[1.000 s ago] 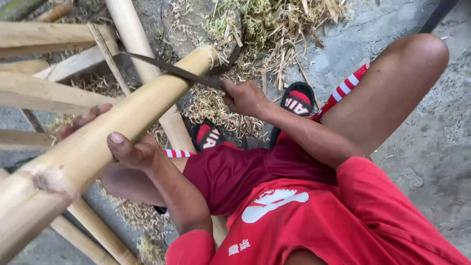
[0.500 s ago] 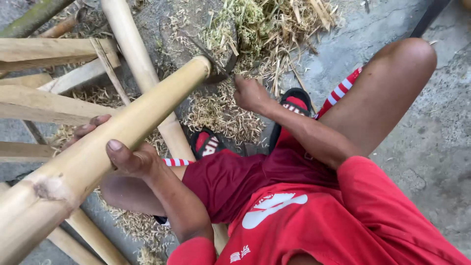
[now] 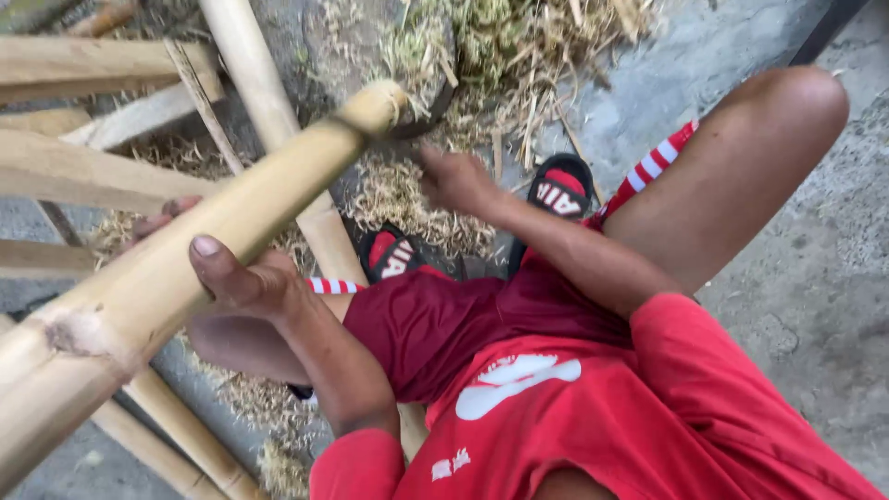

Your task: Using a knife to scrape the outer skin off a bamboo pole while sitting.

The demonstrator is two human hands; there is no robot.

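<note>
I note the thick bamboo pole (image 3: 213,250) runs diagonally from lower left to its cut end at upper centre, raised above the ground; the left hand (image 3: 231,278) is wrapped around its middle, thumb on top; the right hand (image 3: 458,181) is closed on a dark blade (image 3: 421,116), blurred, which sits just at the pole's far end; shavings (image 3: 407,199) lie below; more bamboo poles (image 3: 74,171) lie at left; sandals (image 3: 560,190) rest on concrete ground (image 3: 806,278).
</note>
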